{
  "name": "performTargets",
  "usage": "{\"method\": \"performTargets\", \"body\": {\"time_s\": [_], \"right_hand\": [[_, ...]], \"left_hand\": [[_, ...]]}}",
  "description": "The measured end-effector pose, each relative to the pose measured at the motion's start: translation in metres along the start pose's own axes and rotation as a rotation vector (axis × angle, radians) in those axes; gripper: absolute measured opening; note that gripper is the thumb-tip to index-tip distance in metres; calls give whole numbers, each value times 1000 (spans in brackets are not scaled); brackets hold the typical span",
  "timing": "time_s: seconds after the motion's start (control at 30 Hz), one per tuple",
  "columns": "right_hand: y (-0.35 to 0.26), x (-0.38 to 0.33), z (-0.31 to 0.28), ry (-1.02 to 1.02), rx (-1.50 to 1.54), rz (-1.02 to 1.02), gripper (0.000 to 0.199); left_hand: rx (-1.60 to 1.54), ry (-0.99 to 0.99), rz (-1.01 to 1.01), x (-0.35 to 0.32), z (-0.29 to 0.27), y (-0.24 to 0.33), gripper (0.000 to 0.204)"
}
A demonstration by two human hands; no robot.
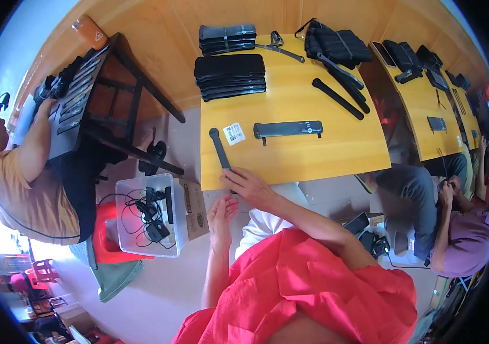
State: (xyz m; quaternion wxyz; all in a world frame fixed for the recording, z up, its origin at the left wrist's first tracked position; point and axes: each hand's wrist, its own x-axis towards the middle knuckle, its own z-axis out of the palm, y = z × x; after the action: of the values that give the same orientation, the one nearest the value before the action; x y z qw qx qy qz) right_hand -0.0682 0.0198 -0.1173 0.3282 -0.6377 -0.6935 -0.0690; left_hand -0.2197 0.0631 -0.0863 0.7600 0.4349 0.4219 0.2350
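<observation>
A narrow black strap (218,148) with a rounded far end lies toward the left front of the yellow table (336,155). My right hand (247,186) reaches across to its near end at the table edge, the fingers closed on it. Just below that edge is my left hand (221,213), its fingers loosely curved and slightly apart near the right fingertips; nothing shows in it. A white printed label (234,133) lies beside the strap. Farther right rests a wide flat black band (288,129) with light print and two short tabs underneath.
Stacked black sleeves (230,77), a bundled black stack (339,46) and long black straps (338,99) occupy the table's far side. Left of my legs stands a clear bin (153,221) of cables. One person (32,183) sits left, another (465,229) right.
</observation>
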Motion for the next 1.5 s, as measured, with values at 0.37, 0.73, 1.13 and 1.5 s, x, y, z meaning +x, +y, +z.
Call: {"method": "performTargets", "body": {"time_s": [0.37,0.73,1.13,1.5], "right_hand": [[-27,-2,-98,396,184,305,47],[-24,-10,-177,376,437,338,24],[-22,-5,-187,270,366,270,16],[-27,-1,-192,195,148,213,21]], "left_hand": [[-308,-491,-110,2,84,49,31],[-315,-463,-131,-11,109,68,27],[-260,-442,-89,-13,112,61,24],[-201,-361,-12,-15,119,61,24]]}}
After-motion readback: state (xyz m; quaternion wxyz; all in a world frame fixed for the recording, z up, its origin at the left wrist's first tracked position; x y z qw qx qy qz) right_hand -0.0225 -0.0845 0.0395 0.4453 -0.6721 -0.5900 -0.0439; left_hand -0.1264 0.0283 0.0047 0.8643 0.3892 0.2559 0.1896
